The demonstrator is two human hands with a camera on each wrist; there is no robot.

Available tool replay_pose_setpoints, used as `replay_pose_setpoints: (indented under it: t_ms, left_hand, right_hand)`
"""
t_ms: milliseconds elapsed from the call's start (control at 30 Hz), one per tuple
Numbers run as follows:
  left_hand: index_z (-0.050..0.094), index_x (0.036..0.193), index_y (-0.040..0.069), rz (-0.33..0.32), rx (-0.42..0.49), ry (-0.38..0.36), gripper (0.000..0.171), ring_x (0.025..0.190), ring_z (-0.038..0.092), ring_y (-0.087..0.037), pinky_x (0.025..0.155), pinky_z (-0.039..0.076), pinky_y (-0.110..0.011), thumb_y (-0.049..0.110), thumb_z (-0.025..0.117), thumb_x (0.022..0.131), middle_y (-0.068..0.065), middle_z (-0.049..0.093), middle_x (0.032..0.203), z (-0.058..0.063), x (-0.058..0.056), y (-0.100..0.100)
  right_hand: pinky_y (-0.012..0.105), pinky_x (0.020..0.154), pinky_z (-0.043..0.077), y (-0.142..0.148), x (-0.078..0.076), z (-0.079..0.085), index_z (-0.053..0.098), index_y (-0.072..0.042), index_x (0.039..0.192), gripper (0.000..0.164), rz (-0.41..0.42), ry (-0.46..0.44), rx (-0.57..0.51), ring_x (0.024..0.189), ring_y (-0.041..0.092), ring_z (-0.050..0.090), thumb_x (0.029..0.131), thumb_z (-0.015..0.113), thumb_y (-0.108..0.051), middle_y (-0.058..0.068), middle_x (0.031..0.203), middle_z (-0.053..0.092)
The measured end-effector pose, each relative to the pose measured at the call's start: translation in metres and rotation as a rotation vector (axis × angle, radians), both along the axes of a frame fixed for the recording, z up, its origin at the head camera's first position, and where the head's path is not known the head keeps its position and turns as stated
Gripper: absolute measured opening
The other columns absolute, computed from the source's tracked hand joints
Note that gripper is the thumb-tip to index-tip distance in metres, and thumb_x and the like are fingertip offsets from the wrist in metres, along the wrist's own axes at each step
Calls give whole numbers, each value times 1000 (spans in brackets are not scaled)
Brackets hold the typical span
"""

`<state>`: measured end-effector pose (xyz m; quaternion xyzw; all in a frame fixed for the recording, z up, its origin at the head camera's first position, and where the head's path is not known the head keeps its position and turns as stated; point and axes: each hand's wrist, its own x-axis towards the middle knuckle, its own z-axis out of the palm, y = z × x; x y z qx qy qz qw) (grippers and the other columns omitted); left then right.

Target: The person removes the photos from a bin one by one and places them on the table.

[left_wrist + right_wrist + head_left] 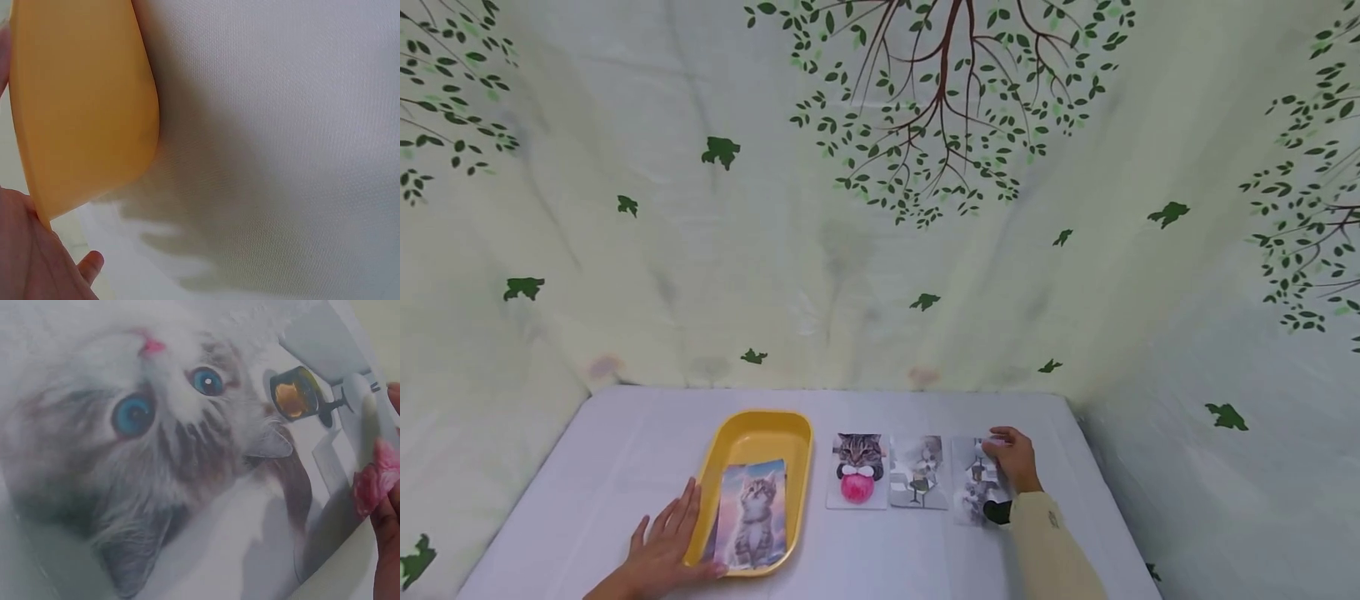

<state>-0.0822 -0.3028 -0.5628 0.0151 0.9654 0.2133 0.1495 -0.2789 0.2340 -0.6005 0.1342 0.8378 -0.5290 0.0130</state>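
Note:
My left hand (pixel 664 533) rests against the left side of a yellow tray (pixel 805 467), fingers fairly straight along its wall and thumb at the near corner. In the left wrist view the hand (pixel 37 256) touches the tray's rim (pixel 28 156). A picture card of a sitting kitten (pixel 756 512) lies on top in the tray. On the right, my right hand (pixel 1017 460) holds the upper right edge of a grey-white kitten card (pixel 973 483). Its blue-eyed kitten (pixel 181 419) fills the right wrist view, where only part of the hand (pixel 387 544) shows.
Left of the held card lie two more cards in a row: a pale kitten card (pixel 919 471) and a tabby card with a pink ball (pixel 856 471). All rest on a white-covered table (pixel 880 558). A leaf-patterned sheet (pixel 850 275) hangs behind it.

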Motion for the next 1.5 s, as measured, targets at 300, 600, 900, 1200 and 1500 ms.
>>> replay_pose_setpoints:
  t_ms: [300,600,900,1200,1500]
  left_hand:
    - [-12,150,-3,-12,6,7,130,134,15,-50,99,1,-74,66,68,74,-23,-6,158,1,-1,2]
    - [-13,151,1,-28,-25,109,127,132,23,-48,97,10,-76,65,67,75,-19,-5,160,1,4,-1]
    - [-13,149,-4,8,25,-44,130,134,10,-51,99,-4,-75,65,68,75,-25,-7,157,3,-2,-1]
    - [-12,149,-6,20,32,-89,131,134,7,-51,99,-8,-74,66,67,74,-26,-8,157,1,-6,-1]
    - [-12,148,-6,22,27,-100,131,134,7,-52,99,-9,-74,67,67,74,-27,-8,156,3,-5,0]
  right_hand:
    - [48,89,48,0,14,4,61,1,121,34,10,37,2,127,40,43,90,67,-10,24,137,50]
    - [54,97,44,-44,32,15,63,1,118,31,-2,129,-96,131,41,42,89,67,-8,22,138,51]
    - [51,105,38,-115,54,20,62,7,113,28,61,214,-241,123,38,51,87,68,0,21,120,62]
    - [51,96,43,-195,87,20,66,0,106,23,198,315,-251,106,35,58,85,72,-3,15,108,67]
    - [42,90,51,-251,103,25,69,-6,104,21,305,275,-293,100,31,61,83,73,-3,3,102,68]
